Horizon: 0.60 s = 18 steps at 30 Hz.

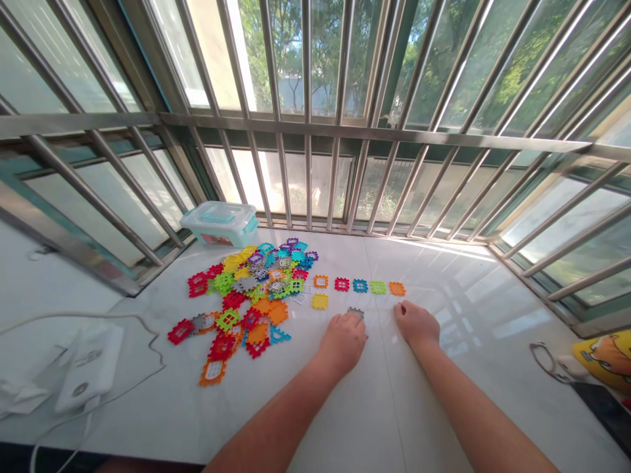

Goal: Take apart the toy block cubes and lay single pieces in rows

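My left hand (344, 341) rests on the white surface with its fingers bent over a grey toothed building tile (355, 313), which is partly hidden. My right hand (417, 324) is curled into a loose fist, with nothing showing in it. Just beyond it lies an orange tile (397, 289), the right end of a spaced row. Leftward along this row come a green tile (378, 287), a blue tile (360, 286), a red tile (342, 284) and an orange window tile (320, 282). A yellow tile (320, 301) lies below the row's left end.
A heap of mixed coloured tiles (246, 286) spreads to the left. Behind it stands a lidded pale-blue box (221, 223). A white power strip (91, 368) with cables lies at far left. Metal bars (305, 128) line the window. A yellow item (606, 360) and a dark device (604, 417) lie at right.
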Each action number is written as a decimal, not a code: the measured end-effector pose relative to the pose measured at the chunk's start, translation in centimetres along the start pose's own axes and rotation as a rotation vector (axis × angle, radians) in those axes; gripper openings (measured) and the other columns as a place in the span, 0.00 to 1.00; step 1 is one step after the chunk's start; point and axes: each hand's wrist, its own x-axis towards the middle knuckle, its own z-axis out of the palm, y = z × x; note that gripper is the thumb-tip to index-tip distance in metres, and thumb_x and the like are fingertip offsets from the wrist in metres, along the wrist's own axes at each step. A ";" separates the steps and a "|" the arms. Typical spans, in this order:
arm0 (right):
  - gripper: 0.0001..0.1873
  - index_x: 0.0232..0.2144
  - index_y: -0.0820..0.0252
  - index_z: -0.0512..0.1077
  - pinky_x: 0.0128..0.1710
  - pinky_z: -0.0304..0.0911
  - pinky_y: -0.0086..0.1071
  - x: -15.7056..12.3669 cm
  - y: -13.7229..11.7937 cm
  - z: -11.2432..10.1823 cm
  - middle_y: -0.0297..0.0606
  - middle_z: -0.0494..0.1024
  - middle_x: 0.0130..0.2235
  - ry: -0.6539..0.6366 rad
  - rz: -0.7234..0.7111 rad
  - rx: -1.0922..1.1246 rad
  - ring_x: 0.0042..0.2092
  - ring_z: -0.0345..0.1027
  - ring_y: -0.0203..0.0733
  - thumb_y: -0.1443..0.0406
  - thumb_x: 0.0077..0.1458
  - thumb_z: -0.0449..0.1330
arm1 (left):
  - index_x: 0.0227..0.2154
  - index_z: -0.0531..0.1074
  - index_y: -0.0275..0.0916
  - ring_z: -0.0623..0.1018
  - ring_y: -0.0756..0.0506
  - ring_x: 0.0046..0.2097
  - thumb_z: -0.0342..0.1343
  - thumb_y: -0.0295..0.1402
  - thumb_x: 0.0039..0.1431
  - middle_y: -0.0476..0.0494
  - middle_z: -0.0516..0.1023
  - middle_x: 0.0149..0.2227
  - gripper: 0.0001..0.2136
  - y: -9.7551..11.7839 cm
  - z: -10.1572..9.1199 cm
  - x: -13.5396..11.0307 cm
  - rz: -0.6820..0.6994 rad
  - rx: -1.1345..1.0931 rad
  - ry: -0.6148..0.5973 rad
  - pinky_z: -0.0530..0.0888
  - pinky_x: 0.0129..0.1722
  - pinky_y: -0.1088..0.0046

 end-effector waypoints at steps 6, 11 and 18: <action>0.25 0.39 0.53 0.82 0.37 0.59 0.32 0.0 0.0 -0.1 0.45 0.84 0.42 -0.006 0.005 0.003 0.41 0.77 0.47 0.55 0.71 0.46 | 0.66 0.68 0.37 0.64 0.34 0.71 0.51 0.42 0.72 0.30 0.67 0.70 0.25 -1.6 0.5 0.3 -0.142 0.013 0.002 0.59 0.70 0.44; 0.25 0.40 0.53 0.82 0.37 0.60 0.32 0.0 0.0 0.0 0.46 0.84 0.43 -0.007 0.004 -0.014 0.42 0.77 0.47 0.54 0.71 0.46 | 0.67 0.67 0.38 0.60 0.34 0.74 0.50 0.46 0.72 0.31 0.64 0.72 0.27 -2.4 0.8 0.3 -0.147 0.009 0.023 0.56 0.72 0.44; 0.26 0.39 0.52 0.82 0.36 0.59 0.32 0.0 0.0 -0.1 0.45 0.84 0.41 -0.006 0.014 -0.024 0.40 0.77 0.47 0.53 0.71 0.45 | 0.63 0.71 0.38 0.67 0.31 0.67 0.50 0.42 0.72 0.29 0.70 0.66 0.22 -2.6 -1.1 0.1 -0.384 0.049 0.151 0.64 0.67 0.46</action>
